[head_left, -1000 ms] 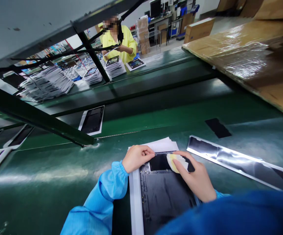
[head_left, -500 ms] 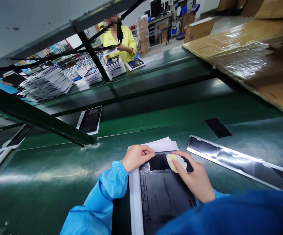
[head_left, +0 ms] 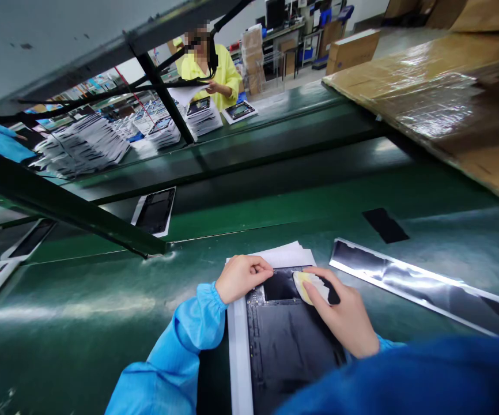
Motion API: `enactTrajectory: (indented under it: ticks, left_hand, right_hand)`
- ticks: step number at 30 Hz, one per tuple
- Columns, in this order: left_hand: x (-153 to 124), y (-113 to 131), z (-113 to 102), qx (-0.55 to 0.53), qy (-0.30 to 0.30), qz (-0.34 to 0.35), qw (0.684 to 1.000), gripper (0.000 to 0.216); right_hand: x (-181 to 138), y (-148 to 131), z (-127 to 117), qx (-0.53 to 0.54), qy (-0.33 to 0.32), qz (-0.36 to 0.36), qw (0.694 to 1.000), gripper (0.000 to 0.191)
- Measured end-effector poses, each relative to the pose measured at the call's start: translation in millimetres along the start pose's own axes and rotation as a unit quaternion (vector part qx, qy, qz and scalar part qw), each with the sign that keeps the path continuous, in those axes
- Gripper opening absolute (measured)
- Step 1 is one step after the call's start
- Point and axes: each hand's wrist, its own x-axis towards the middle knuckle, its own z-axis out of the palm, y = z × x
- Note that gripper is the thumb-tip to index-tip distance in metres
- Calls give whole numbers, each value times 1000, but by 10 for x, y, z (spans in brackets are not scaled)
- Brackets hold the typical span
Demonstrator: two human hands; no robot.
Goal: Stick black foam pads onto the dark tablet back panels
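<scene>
A black tablet-like panel lies on white sheets in front of me, with small parts along its left edge. At its top edge, my left hand is closed in a pinch; whatever is between the fingertips is too small to make out. My right hand grips a folded white and yellowish pad. The pad rests against a smooth black rectangle at the panel's top. My right fingers cover part of the panel's upper right corner.
Right of the panel lie a long shiny strip and a black piece of film. A green metal post slants in from the left. Another panel lies farther back. Across the line, a person in yellow stands behind stacked panels.
My hands and the pad have hardly moved. The panels on the far belt have shifted slightly left. The person opposite has swung a white sheet to the left.
</scene>
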Motion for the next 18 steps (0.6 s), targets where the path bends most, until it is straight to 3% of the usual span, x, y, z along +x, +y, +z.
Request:
enactTrajectory:
  ticks: [18]
  left_hand:
    - [-82, 102, -34, 91, 4, 15, 996, 16]
  right_hand:
    - [-31, 82, 40, -22, 1, -17, 1000, 17]
